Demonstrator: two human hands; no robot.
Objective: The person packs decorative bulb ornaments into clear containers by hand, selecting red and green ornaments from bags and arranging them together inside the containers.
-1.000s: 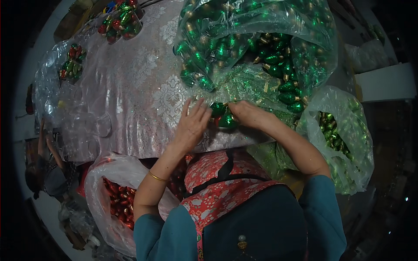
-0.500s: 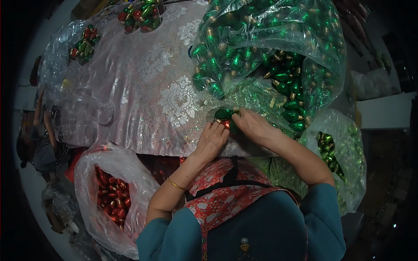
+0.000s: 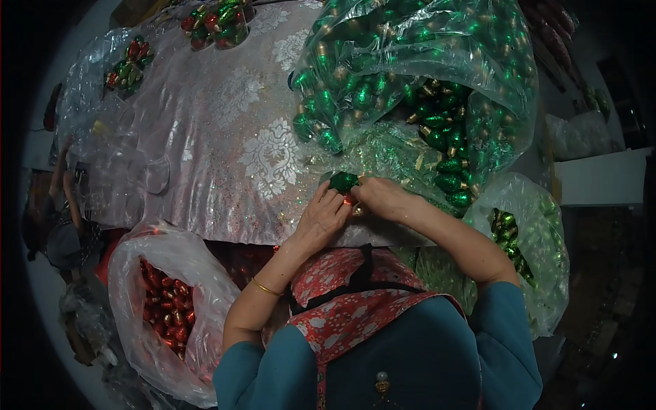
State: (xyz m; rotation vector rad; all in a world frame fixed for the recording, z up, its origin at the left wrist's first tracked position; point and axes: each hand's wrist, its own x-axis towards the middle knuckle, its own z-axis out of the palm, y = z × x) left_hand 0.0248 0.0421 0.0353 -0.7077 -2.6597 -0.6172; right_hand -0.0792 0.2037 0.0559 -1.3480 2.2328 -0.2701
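Note:
Close to the table's near edge, my two hands meet over a small cluster of glittery bulb-shaped ornaments. A green ornament (image 3: 343, 182) shows on top and a red ornament (image 3: 349, 200) below it; what seems to be clear plastic surrounds them. My left hand (image 3: 322, 217), with a gold bangle on its wrist, curls its fingers around the cluster's left side. My right hand (image 3: 384, 198) has its fingers bent and pressed together at the cluster's right side. Its fingertips are partly hidden. Just beyond lies a big clear bag (image 3: 437, 61) of green ornaments, its mouth facing me.
A plastic bag (image 3: 126, 301) of red ornaments stands at the left, and another bag (image 3: 550, 253) of lighter green ones at the right. Filled clear containers (image 3: 232, 31) sit on the far side of the patterned tablecloth (image 3: 225, 150). Another person (image 3: 65, 225) works at far left.
The green ornament has turned between my fingers and shows more of its face. My hands stay at the cluster, and the whole view has shifted slightly.

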